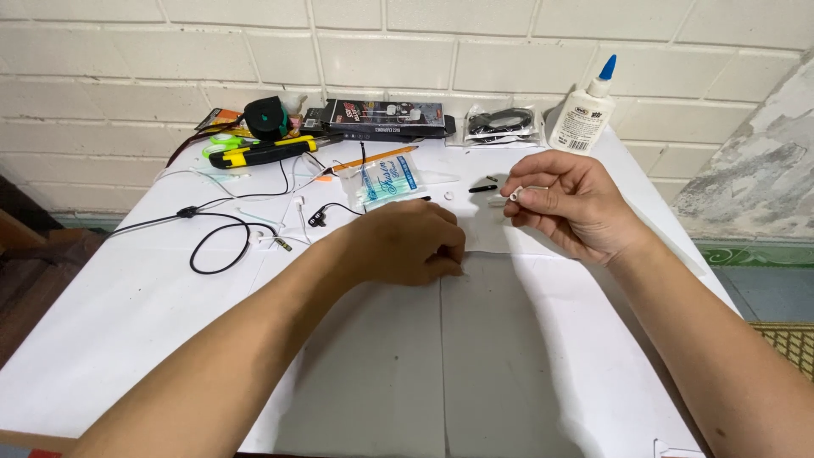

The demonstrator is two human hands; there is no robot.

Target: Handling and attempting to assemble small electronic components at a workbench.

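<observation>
My left hand (407, 242) rests knuckles-up on the white table (127, 305), its fingers curled down near the table's middle; what lies under them is hidden. My right hand (568, 203) hovers just right of it, pinching a small white earbud piece (515, 194) between thumb and fingertips. Small black parts (485, 187) lie on the table just left of that hand. A black earphone cable (225, 229) loops across the table to the left of my left hand.
Along the brick wall stand a white glue bottle with a blue cap (585, 110), a plastic bag of black cable (500, 125), a flat black box (386, 119), a yellow-black utility knife (263, 151), a pencil (373, 159) and a wet-wipe packet (388, 181).
</observation>
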